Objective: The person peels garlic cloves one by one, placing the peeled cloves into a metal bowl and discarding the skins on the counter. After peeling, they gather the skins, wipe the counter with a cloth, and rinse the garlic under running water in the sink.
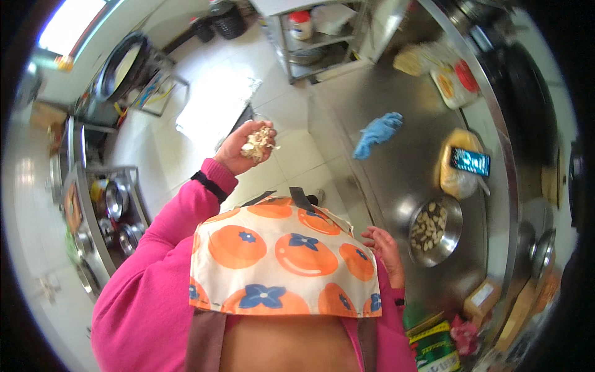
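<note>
My left hand (pixel 236 148) is raised over the floor, its fingers curled round a clump of dry, papery pale skins (pixel 257 144), which look like garlic peel. Some flakes stick out past the fingertips. Beside the orange-patterned apron (pixel 297 253), my right hand (pixel 389 256) hangs near the counter's edge with its fingers slightly bent and apart, and nothing shows in it. To its right, a stainless steel bowl (pixel 452 245) on the metal counter (pixel 372 195) holds several peeled cloves (pixel 428 225), probably garlic.
A crumpled blue cloth or glove (pixel 379 132) lies on the counter. Farther right, a lit phone (pixel 470 162) rests on a yellowish bag (pixel 451 144). A metal shelf (pixel 320 44) stands beyond the counter's end. Steel basins (pixel 116 200) sit on a rack at left.
</note>
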`<state>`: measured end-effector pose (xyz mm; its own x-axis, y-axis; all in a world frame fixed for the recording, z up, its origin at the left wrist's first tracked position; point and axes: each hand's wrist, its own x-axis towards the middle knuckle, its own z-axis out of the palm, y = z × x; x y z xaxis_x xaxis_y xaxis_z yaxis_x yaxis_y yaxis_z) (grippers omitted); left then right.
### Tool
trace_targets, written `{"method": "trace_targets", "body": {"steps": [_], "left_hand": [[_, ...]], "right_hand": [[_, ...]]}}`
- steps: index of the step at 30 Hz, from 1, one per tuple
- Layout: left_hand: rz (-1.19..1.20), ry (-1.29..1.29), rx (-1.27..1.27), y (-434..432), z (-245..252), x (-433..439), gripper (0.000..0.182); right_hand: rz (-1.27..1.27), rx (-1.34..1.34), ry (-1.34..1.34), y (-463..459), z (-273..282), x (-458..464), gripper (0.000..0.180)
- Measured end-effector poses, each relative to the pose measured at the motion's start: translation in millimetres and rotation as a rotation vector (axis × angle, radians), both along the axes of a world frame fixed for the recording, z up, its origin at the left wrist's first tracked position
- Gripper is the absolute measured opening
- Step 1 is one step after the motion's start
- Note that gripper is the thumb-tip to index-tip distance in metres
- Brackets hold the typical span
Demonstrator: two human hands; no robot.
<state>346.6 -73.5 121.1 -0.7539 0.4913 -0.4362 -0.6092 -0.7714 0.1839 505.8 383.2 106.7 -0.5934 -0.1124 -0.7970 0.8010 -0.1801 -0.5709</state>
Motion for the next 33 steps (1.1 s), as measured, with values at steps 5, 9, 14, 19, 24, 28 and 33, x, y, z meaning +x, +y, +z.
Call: {"method": "trace_targets", "body": {"steps": [5, 9, 14, 19, 24, 28, 33], "left_hand": [[0.229, 0.008, 0.013, -68, 13, 98, 0.018], [0.481, -0.016, 0.007, -131, 2, 223, 0.019], [0.874, -0.054, -0.106, -195, -12, 438, 0.021], [1.305, -0.066, -0.082, -224, -55, 659, 0.021], [1.761, -0.051, -0.068, -193, -90, 838, 0.019], [2.087, -0.038, -0.044, -143, -104, 936, 0.020], [2.411, -0.086, 0.009, -106, -110, 1031, 0.021]], "right_hand": [[0.166, 0.156, 0.068, -37, -6, -24, 0.028], [0.347, 0.273, 0.152, -97, -17, -29, 0.026], [0.721, 0.262, 0.247, -232, -38, 6, 0.024], [1.295, 0.152, 0.363, -391, -57, 91, 0.027], [1.708, 0.109, 0.428, -504, -60, 175, 0.028], [2.019, 0.110, 0.497, -580, -64, 218, 0.027], [2.261, 0.089, 0.545, -717, -80, 317, 0.028]]}}
